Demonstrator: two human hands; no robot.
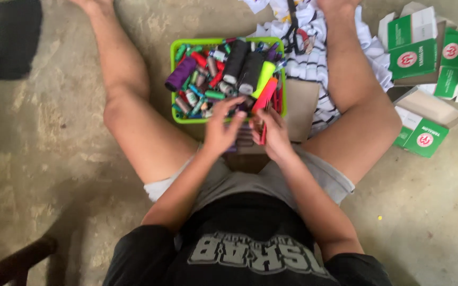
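Concrete floor (pixel 54 159), bare and mottled grey, with a seated person's legs spread on it. Striped white cloth (pixel 314 61) heaped at upper right, black-handled scissors (pixel 291 34) lying on it. Green-and-white cardboard boxes (pixel 428 58) scattered far right, several opened. Brown cardboard sheet (pixel 299 108) under and beside the basket. Lime-green plastic basket (pixel 228 79) between the knees, packed with thread spools: one purple (pixel 180 74), two black (pixel 242 66), one yellow-green (pixel 263 78), many small mixed ones. Left hand (pixel 219 130) at the basket's near rim, fingers spread apart, tips touching spools. Right hand (pixel 274 132) just beside it, fingers closed around a red slender item (pixel 265 98) whose kind cannot be told, at the basket's near right corner.
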